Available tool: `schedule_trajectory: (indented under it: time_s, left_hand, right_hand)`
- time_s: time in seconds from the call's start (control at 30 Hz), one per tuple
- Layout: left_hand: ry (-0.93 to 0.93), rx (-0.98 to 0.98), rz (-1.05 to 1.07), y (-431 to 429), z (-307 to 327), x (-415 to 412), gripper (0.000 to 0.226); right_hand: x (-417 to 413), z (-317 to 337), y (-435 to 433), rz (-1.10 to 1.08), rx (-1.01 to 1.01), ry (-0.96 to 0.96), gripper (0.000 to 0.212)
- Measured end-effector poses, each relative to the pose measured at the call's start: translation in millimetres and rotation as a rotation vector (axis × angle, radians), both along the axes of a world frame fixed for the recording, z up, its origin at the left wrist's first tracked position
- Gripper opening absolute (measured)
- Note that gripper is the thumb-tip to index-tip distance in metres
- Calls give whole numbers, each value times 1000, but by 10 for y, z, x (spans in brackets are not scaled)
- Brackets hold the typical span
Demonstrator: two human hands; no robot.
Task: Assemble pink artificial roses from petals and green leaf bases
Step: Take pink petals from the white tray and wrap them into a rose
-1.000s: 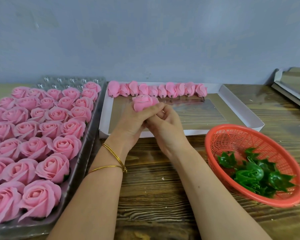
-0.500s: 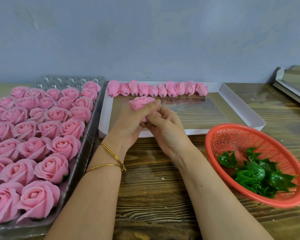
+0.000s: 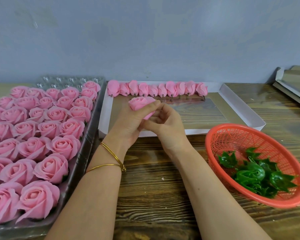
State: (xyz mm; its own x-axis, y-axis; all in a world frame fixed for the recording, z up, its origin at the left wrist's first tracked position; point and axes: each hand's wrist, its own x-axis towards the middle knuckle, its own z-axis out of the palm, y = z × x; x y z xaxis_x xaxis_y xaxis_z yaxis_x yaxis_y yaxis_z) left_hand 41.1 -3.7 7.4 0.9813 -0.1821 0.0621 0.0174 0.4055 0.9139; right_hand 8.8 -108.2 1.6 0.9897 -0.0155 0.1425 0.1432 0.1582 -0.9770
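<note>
The half-made pink artificial rose point(image 3: 139, 103) is up off the bench between my two hands, above the near part of the shallow white cardboard tray point(image 3: 241, 108). My left hand point(image 3: 128, 123) has its grip curled round the bloom, thumb laid across its front. My right hand point(image 3: 164, 122) has its grip closed on the underside, fingertips pinching the lower petals where a fold of pink shows. Whether a green base is already seated there I cannot tell, as my fingers hide it. To do this well, I judge I should hold the bloom lightly so the outer petals are not crushed, pinch low at the stem end, and turn the flower a little at a time so the petals sit even all round

Beyond it, along the far wall of the white tray, a row of pink petal buds point(image 3: 156, 89) lies with small dark pins showing at their lower ends. To my right, a red plastic mesh basket point(image 3: 232, 135) holds glossy green plastic leaf bases point(image 3: 253, 172), near at hand. To my left, a clear plastic blister tray point(image 3: 87, 135) is nearly full of finished pink roses point(image 3: 48, 129), with a few far cells bare. All of it rests on a dark, grained wooden bench point(image 3: 154, 187) against a plain blue-grey wall point(image 3: 145, 40), and more flat trays point(image 3: 293, 84) lie stacked at the far right
</note>
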Motion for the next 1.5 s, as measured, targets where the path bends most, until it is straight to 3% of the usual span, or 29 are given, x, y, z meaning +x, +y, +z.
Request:
schedule_trajectory:
  time_s: [0.17, 0.37, 0.5, 0.73, 0.83, 1.17, 1.43, 1.5]
  left_hand:
    - [6, 21, 12, 2, 0, 9, 17]
    - [24, 15, 47, 13, -2, 9, 3]
    - [52, 35, 75, 9, -1, 10, 15]
    - [38, 101, 123, 11, -18, 29, 16]
    - [29, 141, 140, -1, -19, 34, 14]
    - [-202, 305, 187, -6, -41, 74, 28]
    - [-261, 380, 252, -41, -6, 5, 19]
    - [-243, 395, 222, -46, 23, -21, 15]
  right_hand:
    - [-25, 22, 18, -65, -95, 2, 44]
    - [-31, 41, 26, -81, -226, -71, 30]
    - [-41, 43, 14, -99, -316, -119, 21]
    - [-21, -41, -67, -10, -831, -195, 23]
    - [2, -75, -55, -4, -960, -215, 24]
    - [7, -35, -90, -23, -869, -227, 43]
    - [3, 21, -48, -115, -359, -62, 7]
    - [11, 28, -54, -193, -292, -59, 11]
